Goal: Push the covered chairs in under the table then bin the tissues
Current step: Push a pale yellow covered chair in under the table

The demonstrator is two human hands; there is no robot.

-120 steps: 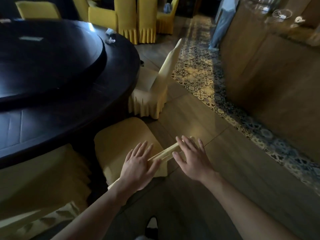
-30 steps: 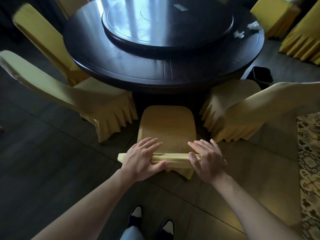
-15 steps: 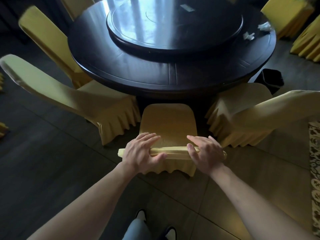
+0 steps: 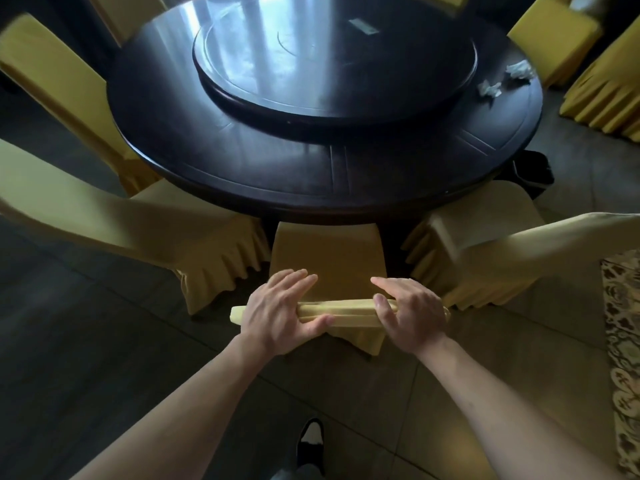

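Observation:
A yellow-covered chair [image 4: 327,258] stands in front of me, its seat partly under the edge of the dark round table [image 4: 311,174]. My left hand [image 4: 280,313] and my right hand [image 4: 408,313] both grip the top of its backrest, fingers over the front. Two crumpled white tissues [image 4: 490,89] [image 4: 519,71] lie on the table's far right rim. A dark bin [image 4: 535,173] stands on the floor right of the table, partly hidden by it.
A covered chair [image 4: 145,230] stands to the left and another [image 4: 485,244] to the right, both angled out from the table. More yellow chairs [image 4: 550,36] ring the far side. A lazy Susan [image 4: 332,53] sits on the table. A patterned rug [image 4: 623,358] runs along the right.
The chair has slid forward, so more of its seat lies under the table edge. Both hands stay on the backrest. My view has moved closer to the table.

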